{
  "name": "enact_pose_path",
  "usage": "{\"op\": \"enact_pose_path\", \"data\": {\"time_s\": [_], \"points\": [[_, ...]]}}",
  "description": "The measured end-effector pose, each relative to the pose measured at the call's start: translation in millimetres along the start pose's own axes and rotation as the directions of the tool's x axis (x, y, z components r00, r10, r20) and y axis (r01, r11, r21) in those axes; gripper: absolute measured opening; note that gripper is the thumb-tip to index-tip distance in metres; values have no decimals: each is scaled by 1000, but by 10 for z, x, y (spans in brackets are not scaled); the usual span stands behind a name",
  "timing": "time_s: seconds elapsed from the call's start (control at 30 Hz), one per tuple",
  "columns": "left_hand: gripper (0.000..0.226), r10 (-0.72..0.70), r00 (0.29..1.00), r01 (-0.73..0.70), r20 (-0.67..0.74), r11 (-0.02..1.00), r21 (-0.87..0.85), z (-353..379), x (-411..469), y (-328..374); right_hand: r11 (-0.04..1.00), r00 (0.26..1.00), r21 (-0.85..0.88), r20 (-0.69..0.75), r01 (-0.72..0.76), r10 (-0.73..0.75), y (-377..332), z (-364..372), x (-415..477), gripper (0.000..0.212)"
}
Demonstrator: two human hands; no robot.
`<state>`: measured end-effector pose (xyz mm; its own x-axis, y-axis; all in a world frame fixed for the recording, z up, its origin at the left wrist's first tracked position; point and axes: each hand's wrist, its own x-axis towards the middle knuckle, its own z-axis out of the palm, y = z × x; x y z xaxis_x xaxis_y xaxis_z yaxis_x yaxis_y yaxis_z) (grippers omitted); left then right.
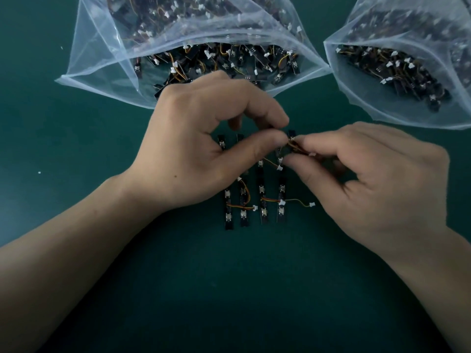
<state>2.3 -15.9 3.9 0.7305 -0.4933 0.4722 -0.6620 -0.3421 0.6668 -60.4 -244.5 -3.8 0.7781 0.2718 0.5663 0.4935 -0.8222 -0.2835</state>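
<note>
Left hand (204,149) and right hand (369,179) both pinch one small black board (291,135) between thumb and forefinger, the right hand on its orange wire lead (295,148). The board is held over mid-table (76,149), at the far end of the laid-out board rows (262,205). Two open clear bags of similar boards lie along the far edge: big bag (102,59) centre, second bag (407,110) far-right corner.

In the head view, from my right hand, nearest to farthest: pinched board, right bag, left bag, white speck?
1. Pinched board, in the right hand's fingertips.
2. Right bag, just above the hand.
3. Left bag, upper left.
4. White speck, far left.
</note>
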Motion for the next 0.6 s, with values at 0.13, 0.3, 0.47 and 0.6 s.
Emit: {"op": "enact_pose_path", "data": {"time_s": [0.13,0.3,0.47,0.6], "points": [[5,24,1000,-24,-7,999,23,15,3,-6,999,999,3,-1,44,-44,15,-2,-2,24],[12,-7,998,9,-55,999,41,24,-4,22,997,997,-8,10,82,-82,25,-12,-1,22],[9,4,999,-3,-35,1000,30,22,7,33,986,985,-23,-40,165,-166,24,-33,20,19],[7,49,999,-49,2,998,40,24,3,20,985,985,-30,-23,171,-172,1,-29,19,22]]}}
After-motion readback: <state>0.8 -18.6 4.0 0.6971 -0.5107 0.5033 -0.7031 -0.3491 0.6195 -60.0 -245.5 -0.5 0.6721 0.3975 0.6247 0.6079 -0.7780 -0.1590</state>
